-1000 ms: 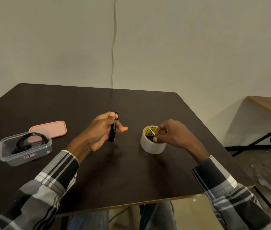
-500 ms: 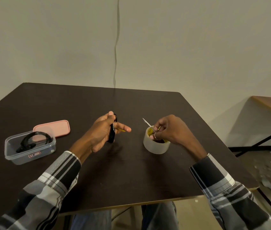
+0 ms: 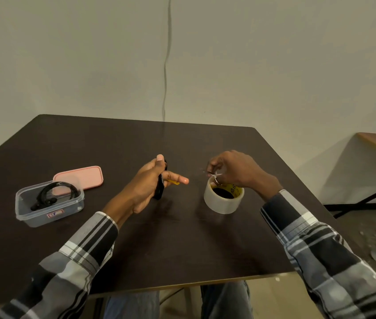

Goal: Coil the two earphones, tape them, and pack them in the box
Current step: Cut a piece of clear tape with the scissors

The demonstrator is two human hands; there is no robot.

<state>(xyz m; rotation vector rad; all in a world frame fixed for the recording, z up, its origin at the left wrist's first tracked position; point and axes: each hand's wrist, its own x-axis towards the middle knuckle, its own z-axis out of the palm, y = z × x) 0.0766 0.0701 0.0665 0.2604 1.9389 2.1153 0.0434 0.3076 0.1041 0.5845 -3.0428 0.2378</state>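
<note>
Head view: left hand [image 3: 146,180] around coiled earphone [image 3: 160,188].

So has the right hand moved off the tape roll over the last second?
Yes. The right hand has lifted slightly from the tape roll's core to above its far rim, pinching small scissors; the roll itself stays put on the table.

sleeves: long black, grey and white plaid shirt sleeves [image 3: 83,247] | cuffs: at wrists | legs: blue denim jeans [image 3: 226,300]

a bare room: plain wall [image 3: 274,65], dark table [image 3: 182,238], rough debris-strewn floor [image 3: 366,238].
</note>
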